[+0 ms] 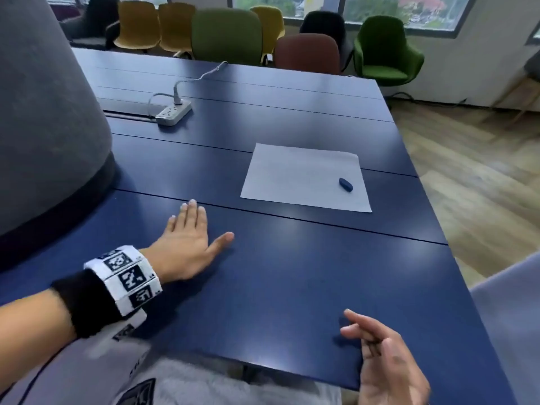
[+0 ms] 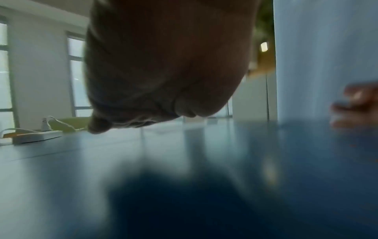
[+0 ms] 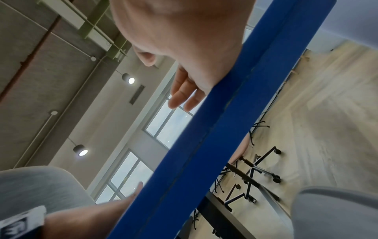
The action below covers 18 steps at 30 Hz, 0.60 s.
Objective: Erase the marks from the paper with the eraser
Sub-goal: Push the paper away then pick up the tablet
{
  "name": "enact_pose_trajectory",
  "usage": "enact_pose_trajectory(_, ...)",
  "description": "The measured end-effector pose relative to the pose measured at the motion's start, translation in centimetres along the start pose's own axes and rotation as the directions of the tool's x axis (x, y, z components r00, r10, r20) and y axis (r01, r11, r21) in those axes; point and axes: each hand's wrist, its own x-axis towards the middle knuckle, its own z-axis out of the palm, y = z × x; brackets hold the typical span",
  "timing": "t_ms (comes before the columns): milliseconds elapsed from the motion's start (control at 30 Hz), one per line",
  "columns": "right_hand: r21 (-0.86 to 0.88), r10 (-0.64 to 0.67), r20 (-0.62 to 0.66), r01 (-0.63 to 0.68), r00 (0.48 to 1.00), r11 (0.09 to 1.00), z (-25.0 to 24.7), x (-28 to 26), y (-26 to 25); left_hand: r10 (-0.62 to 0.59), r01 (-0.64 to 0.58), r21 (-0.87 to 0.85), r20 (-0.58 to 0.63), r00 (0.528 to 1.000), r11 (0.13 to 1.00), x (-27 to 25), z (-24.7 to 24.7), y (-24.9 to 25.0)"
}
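A white sheet of paper [image 1: 305, 176] lies flat on the blue table [image 1: 292, 287], past its middle. A small dark blue eraser [image 1: 346, 184] sits on the paper near its right edge. No marks show on the paper at this distance. My left hand [image 1: 187, 244] lies palm down on the table, fingers straight, well to the near left of the paper. My right hand [image 1: 380, 352] hovers at the table's near edge with fingers loosely curled, holding nothing. In the left wrist view the palm [image 2: 163, 64] fills the top. The right wrist view shows my right hand [image 3: 184, 48] over the table edge [image 3: 204, 145].
A white power strip [image 1: 174, 113] with a cable sits at the back left of the table. A large grey upholstered form [image 1: 43, 127] rises at the left. Coloured chairs [image 1: 228, 36] line the far side. Wooden floor [image 1: 482, 171] lies beyond the right edge.
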Motion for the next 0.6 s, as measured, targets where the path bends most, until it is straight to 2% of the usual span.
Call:
enact_pose_trajectory(100, 0.024, -0.052, -0.024, 0.053, 0.998, 0.998, 0.6, -0.5, -0.2, 0.032, -0.032, 0.074, 0.011, 0.999, 0.997, 1.6, 1.3, 0.7)
enact_pose_trajectory(200, 0.027, -0.085, -0.033, 0.086, 0.996, 0.996, 0.9, -0.8, -0.5, 0.190, -0.192, 0.060, 0.046, 0.981, 0.980, 1.4, 3.7, 5.9)
enact_pose_trajectory(267, 0.013, -0.084, -0.037, 0.084, 0.996, 0.996, 0.9, -1.1, -0.6, 0.313, -0.315, 0.039, 0.055, 0.948, 0.948, 0.7, 5.1, 10.8)
enact_pose_trajectory(400, 0.083, -0.056, -0.100, 0.065, 0.993, 0.994, 0.6, -1.3, -0.3, 0.529, -0.543, 0.058, 0.155, 0.834, 0.838, -0.1, 7.1, 19.7)
enact_pose_trajectory(467, 0.188, -0.042, -0.138, 0.068, 0.990, 0.980, 0.5, -1.1, -0.5, 0.563, -0.575, 0.006, 0.198, 0.803, 0.818, 0.1, 6.3, 21.8)
enact_pose_trajectory(533, 0.264, -0.023, -0.149, 0.063, 0.989, 0.962, 0.5, -0.8, -0.5, 0.563, -0.557, -0.095, 0.222, 0.796, 0.825, 0.4, 4.3, 21.9)
enact_pose_trajectory(600, 0.281, -0.022, -0.140, 0.061, 0.990, 0.958, 0.4, -0.7, -0.4, 0.523, -0.503, -0.155, 0.152, 0.838, 0.850, 0.7, 2.2, 19.8)
